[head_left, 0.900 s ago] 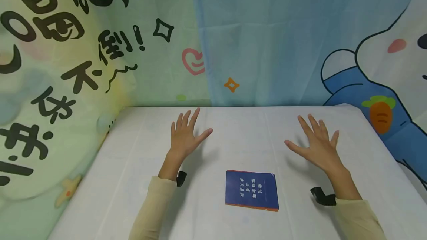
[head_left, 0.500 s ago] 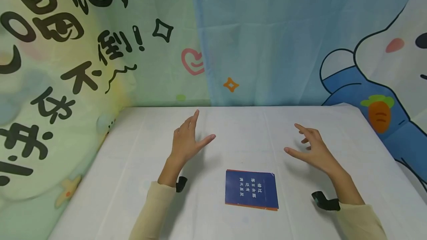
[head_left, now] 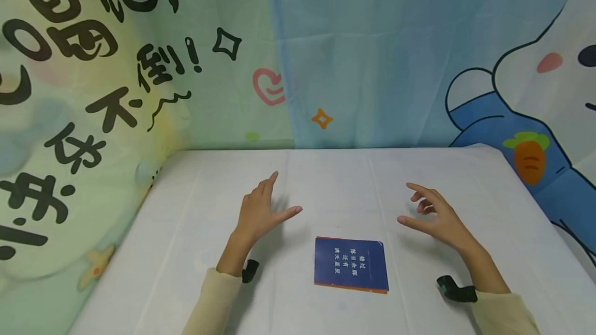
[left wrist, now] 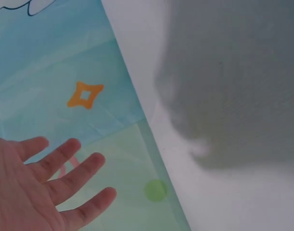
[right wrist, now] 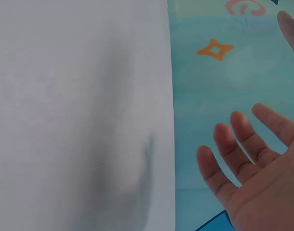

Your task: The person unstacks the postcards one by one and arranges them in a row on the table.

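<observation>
A dark blue booklet (head_left: 351,264) with white lettering lies on the white tabletop (head_left: 335,190), an orange edge showing beneath it. Up and to its left, my left hand (head_left: 258,212) is held over the table, thumb spread toward the middle and nothing in it. On the other side, my right hand (head_left: 435,217) hovers with its fingers slightly bent and its thumb pointing inward, also holding nothing. The left wrist view shows the left palm (left wrist: 21,197) with fingers apart. In the right wrist view the right hand's fingers (right wrist: 243,168) are spread and loosely bent.
A printed cloth backdrop (head_left: 354,56) stands behind the table's far edge and along the left side. A black wrist-worn device (head_left: 456,289) sits at the right wrist, another black device (head_left: 250,271) at the left.
Both hands have drawn back toward the near side and turned from palms-down to more thumb-up. The right fingers have bent somewhat. The booklet has stayed in place.
</observation>
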`<state>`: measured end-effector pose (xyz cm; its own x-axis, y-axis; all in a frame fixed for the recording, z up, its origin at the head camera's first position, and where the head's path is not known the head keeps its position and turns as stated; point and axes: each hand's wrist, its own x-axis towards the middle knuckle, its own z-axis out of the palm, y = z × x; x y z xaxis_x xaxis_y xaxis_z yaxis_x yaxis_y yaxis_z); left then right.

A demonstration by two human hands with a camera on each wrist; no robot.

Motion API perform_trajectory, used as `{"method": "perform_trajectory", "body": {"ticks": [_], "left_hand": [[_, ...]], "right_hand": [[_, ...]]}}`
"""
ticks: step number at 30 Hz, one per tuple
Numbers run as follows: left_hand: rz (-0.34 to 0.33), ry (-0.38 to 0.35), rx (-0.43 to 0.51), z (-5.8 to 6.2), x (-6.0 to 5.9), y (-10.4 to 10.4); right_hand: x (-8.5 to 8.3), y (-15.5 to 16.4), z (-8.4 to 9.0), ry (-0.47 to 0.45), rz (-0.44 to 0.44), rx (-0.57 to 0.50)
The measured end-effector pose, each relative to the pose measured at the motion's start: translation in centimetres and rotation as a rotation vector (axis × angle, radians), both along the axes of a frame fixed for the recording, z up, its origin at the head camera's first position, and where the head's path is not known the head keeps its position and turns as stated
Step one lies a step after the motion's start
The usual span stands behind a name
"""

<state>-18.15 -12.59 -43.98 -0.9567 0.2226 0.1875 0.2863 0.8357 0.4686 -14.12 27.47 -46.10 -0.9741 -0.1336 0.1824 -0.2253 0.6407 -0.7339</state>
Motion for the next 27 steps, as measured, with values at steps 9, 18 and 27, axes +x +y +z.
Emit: {"method": "perform_trajectory", "body": {"ticks": [9, 18, 27], "left_hand": [[-0.028, -0.069, 0.095, -0.4, 2.1, -0.3], [-0.103, -0.106, 0.108, -1.2, 4.4, 0.7], [-0.201, -0.119, 0.056, -2.4, 6.3, 1.6]], "right_hand": [[0.7, -0.3, -1.0, -0.006, 0.051, 0.003], [1.0, -0.6, -2.3, 0.025, 0.186, -0.059], [1.2, -1.3, -2.8, 0.059, 0.295, -0.08]]}}
